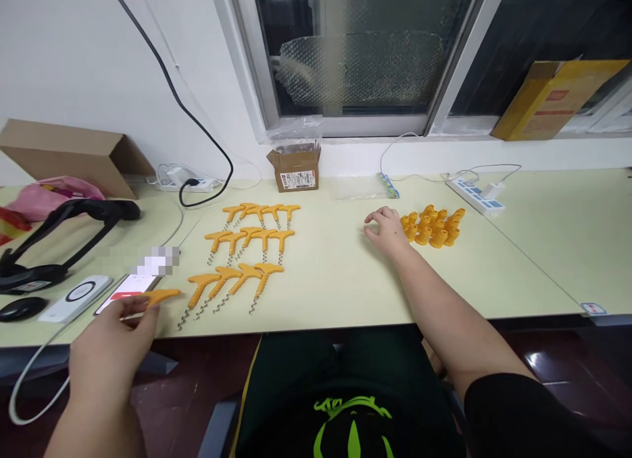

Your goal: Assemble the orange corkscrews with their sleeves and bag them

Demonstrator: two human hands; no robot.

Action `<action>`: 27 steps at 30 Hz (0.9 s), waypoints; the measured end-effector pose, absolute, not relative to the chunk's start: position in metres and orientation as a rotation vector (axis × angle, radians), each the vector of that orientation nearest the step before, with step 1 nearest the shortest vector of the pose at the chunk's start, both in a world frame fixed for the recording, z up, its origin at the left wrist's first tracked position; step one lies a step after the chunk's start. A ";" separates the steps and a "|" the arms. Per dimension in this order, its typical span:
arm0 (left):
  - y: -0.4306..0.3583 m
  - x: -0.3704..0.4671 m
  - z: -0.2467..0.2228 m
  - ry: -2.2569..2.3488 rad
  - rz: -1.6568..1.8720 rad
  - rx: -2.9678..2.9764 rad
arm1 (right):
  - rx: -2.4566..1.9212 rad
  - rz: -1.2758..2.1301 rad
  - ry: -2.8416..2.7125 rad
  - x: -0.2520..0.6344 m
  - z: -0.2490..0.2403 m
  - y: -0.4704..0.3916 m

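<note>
At the front left, my left hand [116, 336] is closed round an orange-handled corkscrew [165, 295]. Part of that corkscrew is hidden by the fingers. Several more corkscrews [269, 268] with orange T-shaped handles and metal spirals lie to its right in three rows, their spirals towards me. On the right side of the table, my right hand [388, 233] hovers or rests with its thumb and fingers apart and nothing visible in them. Just right of it stands a cluster of orange hollow sleeves [437, 237], grouped upright and close together.
The pale table [326, 274] bears a phone [141, 274], a white charging pad [76, 300], a black mouse [22, 308] and a black headset frame [64, 267] on the left. At the back are a small carton [295, 168], a plastic bag [363, 187] and a power strip [474, 193].
</note>
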State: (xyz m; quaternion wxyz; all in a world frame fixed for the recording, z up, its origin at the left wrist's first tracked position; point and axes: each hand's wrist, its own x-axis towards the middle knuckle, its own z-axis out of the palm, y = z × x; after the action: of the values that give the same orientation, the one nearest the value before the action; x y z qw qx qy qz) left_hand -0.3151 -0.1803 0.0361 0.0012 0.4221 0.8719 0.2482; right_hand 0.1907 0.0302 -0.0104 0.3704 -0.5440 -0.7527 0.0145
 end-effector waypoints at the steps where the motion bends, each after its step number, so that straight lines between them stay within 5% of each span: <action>1: -0.183 -0.323 0.034 2.760 0.732 1.326 | -1.406 0.027 -1.926 0.191 -0.010 0.030; 12: -0.144 -0.312 0.022 2.782 0.478 1.339 | -1.549 -0.048 -1.842 0.198 -0.014 0.028; 20: -0.142 -0.305 0.025 2.708 0.639 1.723 | -1.599 -0.089 -1.775 0.198 -0.012 0.027; 27: -0.139 -0.198 0.033 2.009 0.901 2.183 | -1.326 0.019 -1.631 0.202 -0.009 0.031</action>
State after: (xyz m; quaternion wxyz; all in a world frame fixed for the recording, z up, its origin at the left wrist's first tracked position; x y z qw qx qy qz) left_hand -0.1980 -0.1386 0.0334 0.0204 0.7039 0.6478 0.2907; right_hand 0.2022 0.0306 -0.0089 0.4966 -0.5476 -0.6734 0.0080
